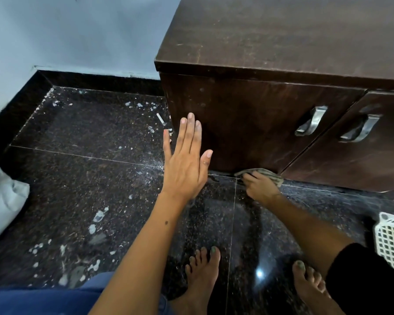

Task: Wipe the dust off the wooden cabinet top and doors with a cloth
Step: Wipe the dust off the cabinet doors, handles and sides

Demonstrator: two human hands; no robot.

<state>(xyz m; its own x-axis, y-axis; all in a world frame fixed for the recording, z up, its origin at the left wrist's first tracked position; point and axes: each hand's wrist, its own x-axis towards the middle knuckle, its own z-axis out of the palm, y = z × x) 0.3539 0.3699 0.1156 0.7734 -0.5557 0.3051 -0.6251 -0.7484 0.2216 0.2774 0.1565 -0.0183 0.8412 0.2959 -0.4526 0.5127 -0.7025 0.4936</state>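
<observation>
A dark brown wooden cabinet fills the upper right, its top dusty and scuffed. Its left door and right door each carry a curved metal handle. My right hand grips a grey-green cloth at the bottom edge of the left door, just above the floor. My left hand is spread flat with straight fingers in front of the cabinet's left front corner; I cannot tell whether it touches the wood.
The dark speckled stone floor has white debris and paint flecks at the left. A white sack sits at the left edge. A white lattice basket stands at the right edge. My bare feet are near the bottom.
</observation>
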